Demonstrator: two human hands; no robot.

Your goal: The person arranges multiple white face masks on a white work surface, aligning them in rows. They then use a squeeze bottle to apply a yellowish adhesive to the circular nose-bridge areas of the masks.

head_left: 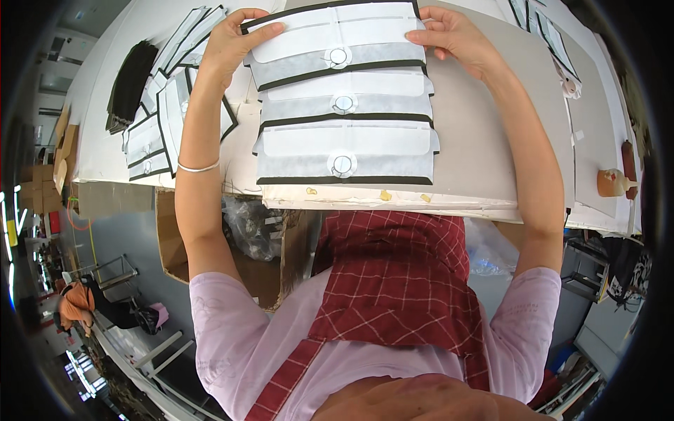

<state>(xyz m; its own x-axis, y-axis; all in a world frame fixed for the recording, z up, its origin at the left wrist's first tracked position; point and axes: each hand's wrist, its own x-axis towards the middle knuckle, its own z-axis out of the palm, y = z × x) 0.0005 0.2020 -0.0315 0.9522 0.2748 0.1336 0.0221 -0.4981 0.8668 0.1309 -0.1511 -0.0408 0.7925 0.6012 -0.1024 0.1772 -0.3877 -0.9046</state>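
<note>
Three white flat panels with black edging lie overlapped in a column at the table's front. Each bears a pale disc near its lower middle. The farthest white panel (372, 31) is between my hands. My left hand (239, 42) pinches its left end, thumb on top and fingers beneath. At the opposite end, my right hand (453, 38) grips the edge the same way, its fingers curled. The middle panel (295, 104) tucks under the far one's lower edge. Closest to me, the near panel (295, 154) lies just inside the table's front edge.
Left of the column, more black-edged white pieces (167, 119) lie scattered beside a fanned stack of black strips (132, 84). A small bottle of amber liquid (612, 183) is at the far right. An open cardboard box (173, 238) stands below the table's front edge (477, 203).
</note>
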